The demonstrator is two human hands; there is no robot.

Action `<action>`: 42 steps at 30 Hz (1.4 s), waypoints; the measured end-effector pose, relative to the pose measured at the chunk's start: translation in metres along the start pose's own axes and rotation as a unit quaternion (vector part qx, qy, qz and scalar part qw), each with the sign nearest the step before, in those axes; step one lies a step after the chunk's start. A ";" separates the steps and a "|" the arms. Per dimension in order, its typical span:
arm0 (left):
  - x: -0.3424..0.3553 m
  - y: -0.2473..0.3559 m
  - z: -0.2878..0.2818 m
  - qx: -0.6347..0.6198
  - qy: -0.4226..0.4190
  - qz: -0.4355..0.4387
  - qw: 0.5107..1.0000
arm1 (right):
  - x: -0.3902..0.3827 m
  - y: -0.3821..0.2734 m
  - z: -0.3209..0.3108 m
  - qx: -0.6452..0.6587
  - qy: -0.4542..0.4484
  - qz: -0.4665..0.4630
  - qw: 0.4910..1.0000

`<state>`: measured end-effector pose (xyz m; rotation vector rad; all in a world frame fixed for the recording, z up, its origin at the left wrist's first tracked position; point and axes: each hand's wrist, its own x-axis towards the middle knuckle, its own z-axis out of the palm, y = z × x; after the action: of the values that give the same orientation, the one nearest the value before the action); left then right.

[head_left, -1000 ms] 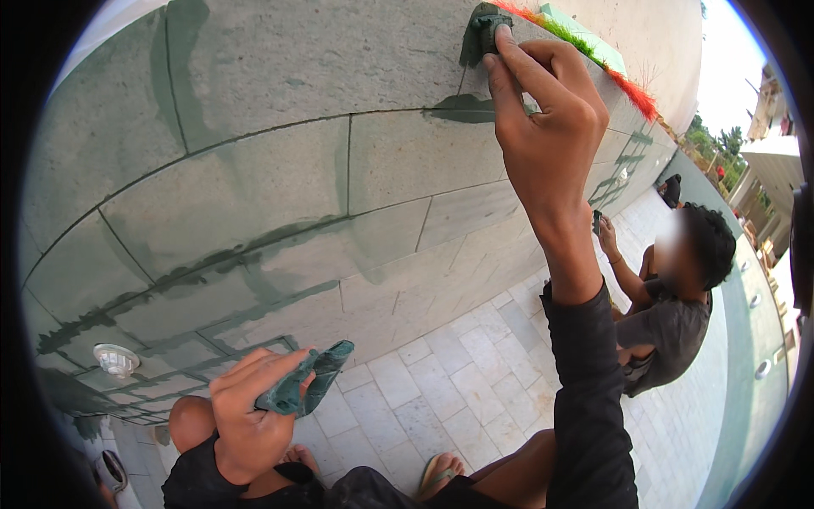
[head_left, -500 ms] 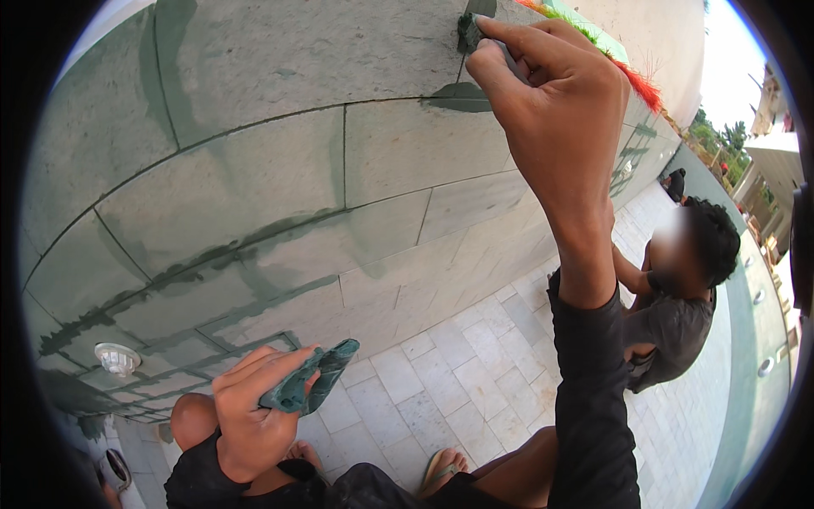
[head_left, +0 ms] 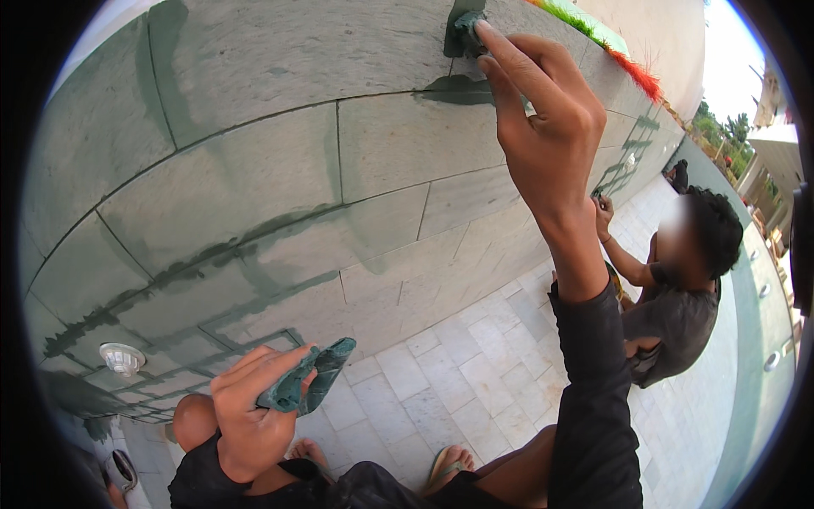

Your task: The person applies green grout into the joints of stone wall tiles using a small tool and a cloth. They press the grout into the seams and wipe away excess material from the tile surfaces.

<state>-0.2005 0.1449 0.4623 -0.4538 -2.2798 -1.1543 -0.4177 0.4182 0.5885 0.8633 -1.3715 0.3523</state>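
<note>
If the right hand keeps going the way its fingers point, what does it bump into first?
Probably nothing new: the right hand already seems to press a dark green lump against the stone wall. Straight on lies that lump, then the wall's joint behind it.

Wall (head_left: 254, 195): stone tile cladding, matt, slightly rough, pale grey-green; joints smeared w/ darker green grout, dull and uneven, streaks wet-looking in places. Right hand (head_left: 543, 127) presses a small dark-green lump (head_left: 469, 21) at the upper joint, pasty, matt. Left hand (head_left: 254, 416) holds a green-coated tool (head_left: 309, 386), surface caked, mottled, semi-matt; base material can't be told under the coating. Floor (head_left: 475, 382): pale stone pavers, matt, fine-grained, dry. Wall fitting (head_left: 121, 358): round, metal-looking rim, glossy lens. Sleeve (head_left: 593, 399): dark knit cloth, matt. Co-worker's shirt (head_left: 670, 322): grey cloth, soft, matt. Bristle strip (head_left: 610, 51) at wall top: green and red, fibrous, synthetic-looking.
</note>
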 end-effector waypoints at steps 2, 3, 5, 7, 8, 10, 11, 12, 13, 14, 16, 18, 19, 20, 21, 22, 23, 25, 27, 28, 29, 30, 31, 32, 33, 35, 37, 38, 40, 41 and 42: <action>0.000 0.000 -0.001 -0.006 -0.012 -0.021 1.000 | -0.003 0.000 0.003 -0.026 -0.009 0.002 1.000; 0.000 0.000 -0.001 0.000 -0.017 -0.021 1.000 | -0.004 -0.001 0.002 -0.042 -0.013 0.001 0.999; 0.001 0.000 -0.003 0.012 -0.026 -0.025 0.999 | -0.007 -0.007 -0.001 -0.052 -0.033 0.025 0.998; 0.001 -0.002 -0.002 0.012 -0.022 -0.026 0.999 | -0.007 -0.018 -0.008 -0.040 -0.065 0.074 0.994; 0.001 -0.003 -0.001 0.012 -0.019 -0.025 0.999 | -0.004 -0.017 -0.010 -0.028 -0.055 0.077 0.995; 0.000 -0.002 0.001 0.010 -0.007 -0.019 1.000 | 0.005 -0.015 -0.017 -0.004 -0.035 0.082 0.996; 0.001 0.000 0.005 0.001 -0.005 -0.014 1.000 | 0.015 -0.010 -0.023 -0.010 -0.012 0.060 0.998; 0.001 0.000 0.005 0.005 -0.004 -0.014 1.000 | 0.027 -0.020 -0.021 -0.007 -0.010 0.092 0.996; 0.001 0.000 0.005 0.009 -0.003 -0.015 1.000 | 0.042 -0.038 -0.013 -0.003 -0.008 0.124 0.992; 0.002 0.000 0.006 0.010 -0.002 -0.015 1.000 | 0.041 -0.035 -0.011 0.025 -0.018 0.135 0.990; 0.002 0.000 0.005 0.011 -0.014 -0.022 1.000 | 0.038 -0.028 -0.008 0.078 -0.038 0.160 0.983; 0.003 0.001 0.003 0.015 -0.019 -0.028 0.999 | 0.039 -0.044 -0.017 0.039 -0.069 0.159 0.984; 0.004 0.001 0.002 0.018 -0.021 -0.029 0.999 | 0.037 -0.045 -0.018 0.022 -0.076 0.152 0.985; 0.004 0.002 0.003 0.019 -0.025 -0.031 0.999 | 0.025 -0.037 -0.016 0.009 -0.070 0.132 0.989; 0.003 0.000 0.003 0.019 -0.021 -0.029 0.999 | 0.015 -0.032 -0.012 -0.003 -0.065 0.112 0.992; 0.003 -0.002 0.004 0.020 -0.016 -0.026 0.999 | 0.008 -0.032 -0.011 0.006 -0.068 0.116 0.991; 0.002 -0.002 0.004 0.022 -0.010 -0.024 0.999 | 0.001 -0.033 -0.010 0.016 -0.069 0.118 0.990; 0.001 -0.002 0.002 0.022 -0.011 -0.030 0.999 | -0.006 -0.034 -0.009 0.046 -0.074 0.138 0.987; 0.001 0.000 0.002 0.017 -0.015 -0.025 0.999 | -0.003 -0.025 -0.015 0.034 -0.040 0.100 0.994; 0.001 0.002 0.001 0.016 -0.016 -0.020 1.000 | -0.001 -0.022 -0.016 0.029 -0.023 0.082 0.996; 0.000 0.003 0.001 0.018 -0.017 -0.017 1.000 | -0.002 -0.021 -0.010 0.044 -0.014 0.089 0.995; 0.001 0.003 0.002 0.022 -0.012 -0.007 1.000 | -0.003 -0.021 -0.002 0.059 -0.004 0.097 0.994; 0.001 0.004 0.003 0.027 -0.007 0.003 1.000 | -0.004 -0.023 0.001 0.051 -0.007 0.097 0.994; 0.002 0.004 0.004 0.030 -0.002 0.014 0.999 | -0.004 -0.025 0.003 0.042 -0.010 0.097 0.994; 0.002 0.004 0.004 0.032 -0.003 0.012 0.999 | -0.005 -0.027 0.002 0.010 -0.024 0.089 0.996; 0.002 0.003 0.005 0.038 -0.006 0.005 0.999 | -0.004 -0.032 0.001 -0.025 -0.025 0.082 0.996; 0.001 0.002 0.003 0.039 -0.013 -0.021 0.999 | -0.017 -0.015 0.006 -0.045 -0.007 0.041 0.998; 0.001 0.002 0.003 0.039 -0.016 -0.034 0.999 | -0.019 -0.011 0.006 -0.054 0.001 0.019 0.998; 0.001 0.002 0.003 0.037 -0.013 -0.034 0.999 | -0.023 -0.013 -0.001 -0.076 -0.021 0.035 0.996; 0.001 0.002 0.003 0.037 -0.011 -0.033 0.999 | -0.023 -0.016 -0.005 -0.087 -0.031 0.043 0.995; 0.001 0.002 0.002 0.038 -0.011 -0.028 0.999 | -0.019 -0.019 -0.009 -0.063 -0.026 0.055 0.996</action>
<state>-0.2004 0.1481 0.4629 -0.3766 -2.3600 -1.0906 -0.4023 0.4170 0.5649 0.6984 -1.4778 0.3250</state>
